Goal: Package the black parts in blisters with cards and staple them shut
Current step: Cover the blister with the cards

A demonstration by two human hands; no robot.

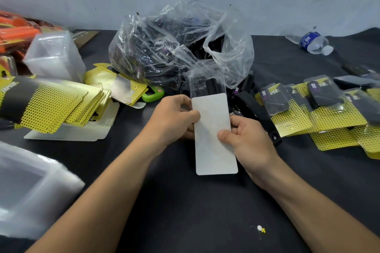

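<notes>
A card (213,129) with its plain white back facing me is held over the black table, its far end tucked into a clear blister (205,85) that contains a black part (212,86). My left hand (174,119) pinches the card's left edge with thumb on top. My right hand (246,139) pinches the right edge, thumb pressed on the card's face. A black stapler (259,117) lies just right of my hands. A clear plastic bag (174,47) of black parts stands behind the blister.
A stack of yellow-and-black cards (51,104) lies at the left, with clear blister stacks (55,55) behind and at the near left (30,187). Finished packs (320,109) spread at the right. A green tool (153,94) and a water bottle (312,43) lie farther back.
</notes>
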